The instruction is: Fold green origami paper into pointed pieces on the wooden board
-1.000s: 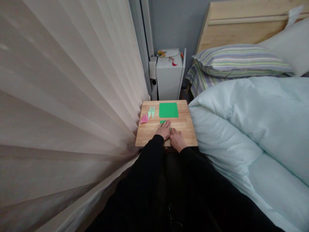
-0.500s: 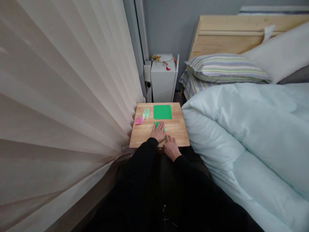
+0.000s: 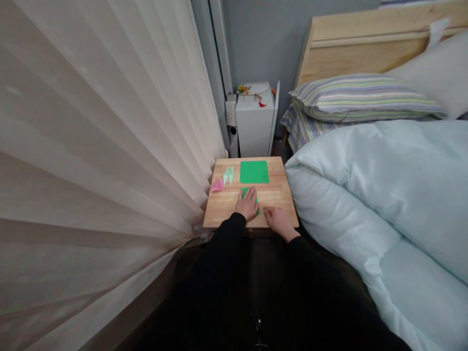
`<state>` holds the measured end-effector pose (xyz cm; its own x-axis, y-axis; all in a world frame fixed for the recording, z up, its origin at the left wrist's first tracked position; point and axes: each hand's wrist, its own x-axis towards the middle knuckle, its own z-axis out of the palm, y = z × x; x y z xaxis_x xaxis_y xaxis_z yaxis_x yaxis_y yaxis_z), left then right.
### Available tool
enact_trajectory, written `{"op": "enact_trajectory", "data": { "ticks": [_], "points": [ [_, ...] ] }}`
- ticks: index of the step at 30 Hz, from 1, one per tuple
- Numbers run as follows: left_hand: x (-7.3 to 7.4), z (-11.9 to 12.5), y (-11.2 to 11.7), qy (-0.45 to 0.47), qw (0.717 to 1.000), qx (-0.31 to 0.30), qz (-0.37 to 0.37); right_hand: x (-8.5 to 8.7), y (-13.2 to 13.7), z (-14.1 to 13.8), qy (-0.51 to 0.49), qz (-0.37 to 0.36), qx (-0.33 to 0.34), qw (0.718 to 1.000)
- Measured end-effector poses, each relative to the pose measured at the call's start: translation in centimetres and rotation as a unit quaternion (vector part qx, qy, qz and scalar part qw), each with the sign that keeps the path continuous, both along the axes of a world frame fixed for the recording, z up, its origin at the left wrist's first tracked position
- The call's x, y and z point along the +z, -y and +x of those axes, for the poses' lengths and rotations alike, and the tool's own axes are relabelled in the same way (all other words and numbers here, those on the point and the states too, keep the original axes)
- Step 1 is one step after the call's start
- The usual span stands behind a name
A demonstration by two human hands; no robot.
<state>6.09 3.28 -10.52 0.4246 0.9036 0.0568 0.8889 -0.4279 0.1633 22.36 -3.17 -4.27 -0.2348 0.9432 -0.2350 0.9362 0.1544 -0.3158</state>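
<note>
My left hand (image 3: 247, 204) lies flat with its fingers stretched over a narrow piece of folded green paper (image 3: 243, 190), pressing it on the small wooden table (image 3: 221, 212). Most of that paper is hidden by the hand; its top and right edge show. To the right, my right hand (image 3: 281, 220) rests on the tabletop near the front edge, fingers curled in, apart from the paper. Beyond both hands is a flat green sheet of paper (image 3: 254, 172). A pale green origami piece (image 3: 228, 175) and a pink origami piece (image 3: 217, 185) sit at the table's left side.
A pale curtain (image 3: 146, 122) hangs along the left, close to the table. On the right, a bed with a light blue quilt (image 3: 347, 161) comes up to the table's edge. Behind stands a white cabinet (image 3: 255, 129) with small items on top.
My right hand has moved right, away from the green paper's lower edge, and its fingers are curled. My left hand stays flat on the paper. The whole view has shifted slightly.
</note>
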Motion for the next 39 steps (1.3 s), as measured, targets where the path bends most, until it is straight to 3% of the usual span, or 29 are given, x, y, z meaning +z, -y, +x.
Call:
{"op": "enact_trajectory", "data": {
  "ticks": [7, 10, 15, 18, 20, 22, 24, 26, 29, 32, 36, 39],
  "points": [
    [0.6, -0.4, 5.2, -0.011, 0.999, -0.037, -0.012, 0.0, -1.3, -0.7, -0.001, -0.008, -0.053, 0.999],
    [1.1, -0.6, 6.6, -0.011, 0.999, -0.021, -0.031, 0.6, -1.9, -1.5, 0.003, -0.008, -0.056, 0.998],
    [1.4, -0.7, 5.2, -0.005, 0.999, 0.011, -0.051, 1.3, -2.9, -2.1, 0.015, -0.002, -0.039, 0.999],
    [1.7, -1.2, 3.7, 0.052, 0.993, 0.021, -0.105, 1.6, -2.9, -2.5, 0.023, 0.013, -0.032, 0.999],
    [2.5, -2.3, 2.7, 0.144, 0.978, 0.075, -0.128, 1.7, -2.3, -3.1, 0.021, 0.034, -0.032, 0.999],
    [3.6, -4.2, 1.7, 0.245, 0.954, 0.149, -0.086, 1.4, -1.2, -4.0, 0.016, 0.052, -0.029, 0.998],
    [4.8, -6.3, 1.1, 0.325, 0.927, 0.182, -0.039, 0.6, 0.4, -5.1, 0.003, 0.067, 0.022, 0.997],
    [5.6, -7.9, 1.0, 0.371, 0.903, 0.210, -0.062, -0.5, 2.1, -6.1, 0.001, 0.062, 0.095, 0.994],
    [5.6, -8.3, 1.4, 0.383, 0.891, 0.223, -0.099, -1.8, 3.3, -7.2, -0.025, 0.028, 0.102, 0.994],
    [4.9, -7.1, 1.8, 0.403, 0.877, 0.223, -0.134, -1.7, 1.9, -7.0, -0.143, 0.007, 0.047, 0.989],
    [4.9, -5.9, 1.8, 0.437, 0.855, 0.241, -0.141, -0.2, -1.7, -4.6, -0.231, 0.012, -0.003, 0.973],
    [5.8, -5.6, 1.8, 0.537, 0.789, 0.269, -0.131, 0.3, -3.9, -2.7, -0.330, 0.044, -0.049, 0.942]
  ]
}}
